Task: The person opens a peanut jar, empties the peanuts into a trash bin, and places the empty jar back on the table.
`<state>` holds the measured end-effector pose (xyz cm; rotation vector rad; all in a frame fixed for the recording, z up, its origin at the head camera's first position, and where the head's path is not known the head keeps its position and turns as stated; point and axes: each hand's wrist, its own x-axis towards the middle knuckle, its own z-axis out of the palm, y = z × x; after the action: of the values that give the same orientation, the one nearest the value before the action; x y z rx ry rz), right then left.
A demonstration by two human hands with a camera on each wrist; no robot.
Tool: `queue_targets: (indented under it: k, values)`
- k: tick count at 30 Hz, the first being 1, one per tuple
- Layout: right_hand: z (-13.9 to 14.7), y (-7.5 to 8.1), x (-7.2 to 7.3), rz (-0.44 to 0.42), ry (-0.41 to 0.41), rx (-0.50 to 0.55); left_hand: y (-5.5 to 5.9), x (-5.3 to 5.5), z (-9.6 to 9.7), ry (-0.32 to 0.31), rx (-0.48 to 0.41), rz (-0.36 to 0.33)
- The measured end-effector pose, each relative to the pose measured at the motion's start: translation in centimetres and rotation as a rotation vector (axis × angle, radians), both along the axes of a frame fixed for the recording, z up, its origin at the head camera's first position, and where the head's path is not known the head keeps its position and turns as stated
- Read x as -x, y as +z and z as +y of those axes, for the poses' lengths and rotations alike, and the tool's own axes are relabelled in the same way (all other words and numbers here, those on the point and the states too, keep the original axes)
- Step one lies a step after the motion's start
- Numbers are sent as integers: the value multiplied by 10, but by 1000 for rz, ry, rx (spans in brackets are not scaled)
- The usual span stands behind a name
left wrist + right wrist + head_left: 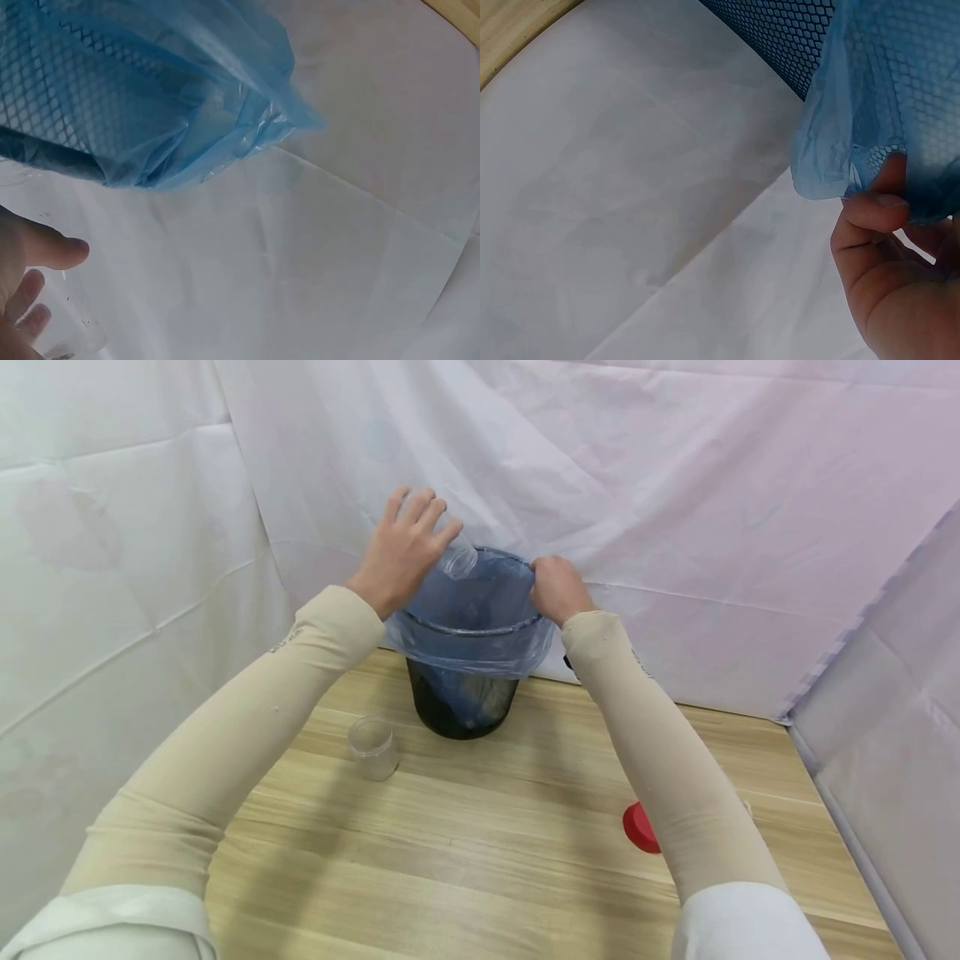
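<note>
A black mesh bin [450, 706] lined with a blue plastic bag [487, 653] stands on the table against the back sheet. Over its left rim, my left hand [403, 553] holds a clear plastic jar [461, 562], tilted with its mouth towards the bin. In the left wrist view, the thumb and some fingers show around the see-through jar [79, 319]. My right hand [558, 589] grips the bin's right rim. The right wrist view shows its thumb and fingers [874, 212] pinching the bag's folded edge there.
Another clear jar [373, 749] stands open on the wooden table [450, 860], left of the bin. A red lid [641, 828] lies by the right forearm, which partly covers it. White sheets [675, 510] hang behind and at both sides.
</note>
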<state>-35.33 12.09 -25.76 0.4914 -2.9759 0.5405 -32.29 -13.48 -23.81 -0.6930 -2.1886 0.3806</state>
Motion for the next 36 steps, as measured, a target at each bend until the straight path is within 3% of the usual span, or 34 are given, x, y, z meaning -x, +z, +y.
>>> queue_targets:
  k: [8, 19, 24, 31, 36]
  values:
    - [-1, 0, 1, 0, -2, -5, 7, 1, 1, 4, -40, 24]
    - [-2, -1, 2, 3, 3, -12, -5, 1, -7, -29, -13, 3]
    - [5, -3, 3, -3, -16, 18, -2, 3, -5, -42, -14, -24]
    - [19, -2, 8, 36, -11, 72, 10, 7, -2, -76, -163, -9]
    - [35, 16, 1, 64, -15, 115, 24, 2, -2, -67, -281, 37]
